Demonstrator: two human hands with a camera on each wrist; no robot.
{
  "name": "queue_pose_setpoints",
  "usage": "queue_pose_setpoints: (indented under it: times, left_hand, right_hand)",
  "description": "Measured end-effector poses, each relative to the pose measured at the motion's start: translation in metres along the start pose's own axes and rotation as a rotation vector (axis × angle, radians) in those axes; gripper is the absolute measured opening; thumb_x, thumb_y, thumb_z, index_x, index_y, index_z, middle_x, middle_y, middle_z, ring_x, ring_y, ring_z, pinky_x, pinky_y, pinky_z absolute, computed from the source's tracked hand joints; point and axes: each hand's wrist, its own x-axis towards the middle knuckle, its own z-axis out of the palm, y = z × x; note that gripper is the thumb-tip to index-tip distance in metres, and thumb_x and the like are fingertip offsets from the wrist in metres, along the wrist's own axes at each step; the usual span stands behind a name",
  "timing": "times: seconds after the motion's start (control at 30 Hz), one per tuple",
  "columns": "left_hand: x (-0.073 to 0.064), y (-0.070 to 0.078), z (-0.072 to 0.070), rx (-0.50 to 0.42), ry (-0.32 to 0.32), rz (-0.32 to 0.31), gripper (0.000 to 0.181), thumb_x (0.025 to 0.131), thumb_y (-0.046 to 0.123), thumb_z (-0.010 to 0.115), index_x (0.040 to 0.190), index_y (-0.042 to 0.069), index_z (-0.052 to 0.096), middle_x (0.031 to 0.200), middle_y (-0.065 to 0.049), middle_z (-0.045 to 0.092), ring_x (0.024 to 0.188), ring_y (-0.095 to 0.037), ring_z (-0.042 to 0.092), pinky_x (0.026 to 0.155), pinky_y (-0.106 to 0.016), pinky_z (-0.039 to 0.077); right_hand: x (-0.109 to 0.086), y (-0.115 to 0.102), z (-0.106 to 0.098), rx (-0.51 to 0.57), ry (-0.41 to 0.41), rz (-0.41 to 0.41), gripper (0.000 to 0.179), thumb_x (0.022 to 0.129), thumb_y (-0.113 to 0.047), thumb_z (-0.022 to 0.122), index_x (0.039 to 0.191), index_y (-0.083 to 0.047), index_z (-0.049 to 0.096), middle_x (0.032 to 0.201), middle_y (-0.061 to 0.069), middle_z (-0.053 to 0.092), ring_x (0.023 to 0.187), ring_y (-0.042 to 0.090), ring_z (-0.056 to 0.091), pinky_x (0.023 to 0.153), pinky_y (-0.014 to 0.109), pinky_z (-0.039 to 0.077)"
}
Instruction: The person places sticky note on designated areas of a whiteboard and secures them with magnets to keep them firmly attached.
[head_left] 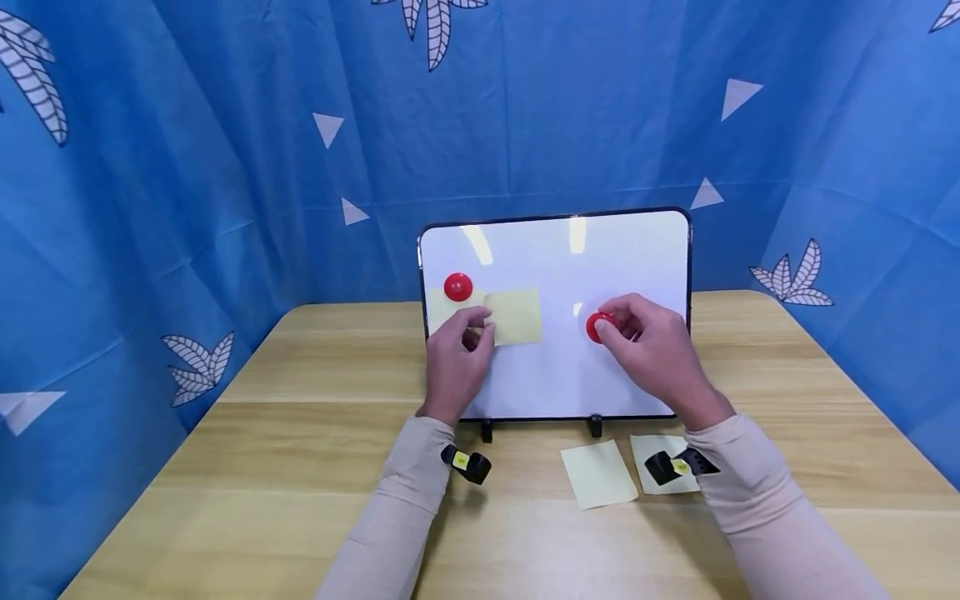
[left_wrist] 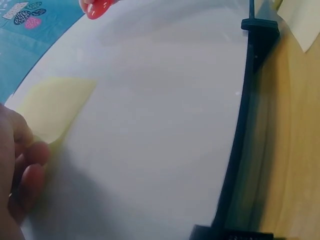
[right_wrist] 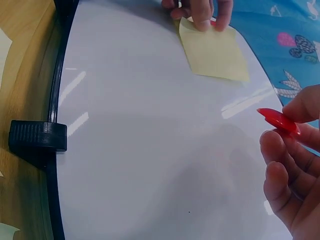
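A whiteboard (head_left: 555, 379) stands upright on the table. On its left part, my left hand (head_left: 459, 362) pinches a pale yellow paper note (head_left: 516, 317) by its left edge, holding it against or close over the board. Another yellow note (head_left: 441, 307) is partly hidden behind that hand, with a round red magnet (head_left: 458, 287) at its top. My right hand (head_left: 658, 346) pinches a second red magnet (right_wrist: 281, 121) between thumb and fingers. The right wrist view shows this magnet tilted, in front of the board's bare right part.
Two more yellow notes lie on the wooden table (head_left: 315, 467), one note (head_left: 600, 473) before the board and the other note (head_left: 651, 450) partly under my right wrist. Black feet (head_left: 596, 426) support the board's lower edge. A blue patterned curtain (head_left: 510, 125) hangs behind.
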Motion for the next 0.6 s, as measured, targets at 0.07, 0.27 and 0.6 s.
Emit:
queue_pose_setpoints:
  times: [0.07, 0.27, 0.6]
  left_hand:
    - [0.0014, 0.0014, 0.0010, -0.005, 0.013, -0.020, 0.022, 0.091, 0.009, 0.073, 0.112, 0.006, 0.068, 0.092, -0.005, 0.069, 0.069, -0.013, 0.061, 0.066, -0.028, 0.055]
    - [0.0002, 0.0038, 0.0033, 0.001, 0.019, -0.048, 0.023, 0.092, 0.010, 0.072, 0.113, 0.005, 0.065, 0.094, -0.005, 0.068, 0.071, -0.013, 0.062, 0.068, -0.029, 0.056]
    - [-0.0012, 0.0058, 0.0065, 0.072, 0.055, 0.051, 0.020, 0.093, 0.008, 0.070, 0.112, 0.004, 0.070, 0.092, -0.007, 0.068, 0.071, -0.014, 0.061, 0.066, -0.025, 0.054]
  right_hand:
    - [-0.0001, -0.0001, -0.0008, -0.003, -0.006, -0.001, 0.021, 0.093, -0.019, 0.072, 0.109, -0.007, 0.069, 0.088, 0.002, 0.068, 0.073, 0.017, 0.060, 0.063, 0.023, 0.051]
    - [-0.0015, 0.0008, 0.0012, -0.006, -0.013, -0.004, 0.019, 0.093, -0.019, 0.071, 0.107, -0.007, 0.069, 0.086, 0.002, 0.067, 0.072, 0.017, 0.059, 0.061, 0.023, 0.050]
    - [-0.0006, 0.0011, 0.0058, -0.013, -0.017, -0.039, 0.017, 0.092, -0.016, 0.072, 0.106, -0.006, 0.069, 0.082, 0.001, 0.065, 0.070, 0.016, 0.058, 0.060, 0.026, 0.050]
